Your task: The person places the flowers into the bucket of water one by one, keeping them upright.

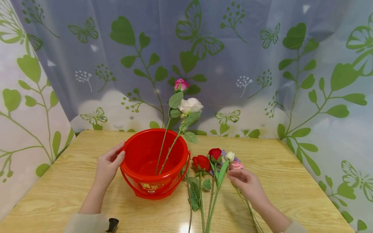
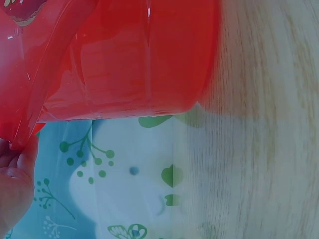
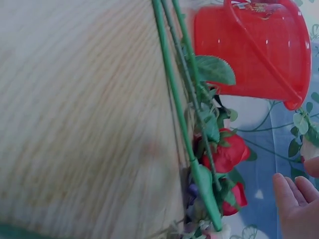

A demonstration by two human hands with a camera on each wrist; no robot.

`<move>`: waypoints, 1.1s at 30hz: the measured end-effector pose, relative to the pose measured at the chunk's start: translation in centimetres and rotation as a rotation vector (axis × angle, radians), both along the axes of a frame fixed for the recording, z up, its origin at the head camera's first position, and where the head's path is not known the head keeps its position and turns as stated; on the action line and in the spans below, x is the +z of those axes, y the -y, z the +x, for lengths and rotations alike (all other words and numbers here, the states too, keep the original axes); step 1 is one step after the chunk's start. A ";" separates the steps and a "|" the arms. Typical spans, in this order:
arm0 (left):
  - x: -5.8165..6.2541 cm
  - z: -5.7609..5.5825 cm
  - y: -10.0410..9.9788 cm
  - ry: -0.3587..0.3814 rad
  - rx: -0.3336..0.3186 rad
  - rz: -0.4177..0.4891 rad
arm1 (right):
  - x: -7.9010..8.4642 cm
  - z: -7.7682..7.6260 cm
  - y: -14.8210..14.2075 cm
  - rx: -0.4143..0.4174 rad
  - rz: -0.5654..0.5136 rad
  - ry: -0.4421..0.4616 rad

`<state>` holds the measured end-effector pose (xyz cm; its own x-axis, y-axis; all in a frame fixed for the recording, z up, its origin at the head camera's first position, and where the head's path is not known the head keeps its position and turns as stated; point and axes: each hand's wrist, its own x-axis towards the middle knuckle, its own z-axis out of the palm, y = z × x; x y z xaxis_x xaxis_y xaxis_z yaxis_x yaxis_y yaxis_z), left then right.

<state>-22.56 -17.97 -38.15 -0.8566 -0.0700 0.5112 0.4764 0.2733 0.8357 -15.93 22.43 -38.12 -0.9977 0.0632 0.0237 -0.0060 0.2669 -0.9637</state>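
Note:
My left hand point(image 1: 109, 163) grips the left rim of a red plastic bucket point(image 1: 154, 186), with the fingertips and thumb at its edge. In the bucket lean two long-stemmed artificial flowers, a pink rose point(image 1: 181, 84) and a white flower point(image 1: 190, 106). To the right of it, two red roses point(image 1: 201, 162), a cream bud point(image 1: 230, 156), a pink flower point(image 1: 236, 165) and some purple blooms lie on the table. Just beside the pink flower hovers my right hand point(image 1: 249, 186); its thumb and fingers stand apart around nothing in the right wrist view.
The wooden table point(image 1: 279, 181) meets a curtain point(image 1: 247, 81) printed with leaves and butterflies at the back. A small black object point(image 1: 112, 224) shows next to the left sleeve. Flower stems point(image 1: 210, 207) run toward the table's near edge.

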 end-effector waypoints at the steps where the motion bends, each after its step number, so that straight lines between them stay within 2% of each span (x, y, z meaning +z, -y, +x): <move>1: 0.0 0.0 0.0 0.001 0.000 0.001 | -0.1 0.1 -0.2 -0.009 0.009 0.007; 10: 0.1 0.1 -0.1 0.010 -0.002 0.011 | -0.7 0.7 -1.8 -0.040 0.095 0.043; 20: 0.1 0.0 0.0 0.001 0.004 0.002 | -1.5 1.1 -3.4 -0.055 0.136 0.079; 28: 0.2 0.1 -0.1 -0.008 -0.006 0.002 | -2.2 1.2 -4.4 -0.046 0.189 0.078; 33: 0.2 0.0 -0.1 -0.007 -0.014 0.023 | -2.5 1.2 -4.8 -0.029 0.265 0.072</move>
<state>-22.52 -17.85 -37.94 -0.8539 -0.0700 0.5157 0.4859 0.2476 0.8382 -14.71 27.23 -40.66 -0.9953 0.0924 -0.0276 0.0710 0.5091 -0.8578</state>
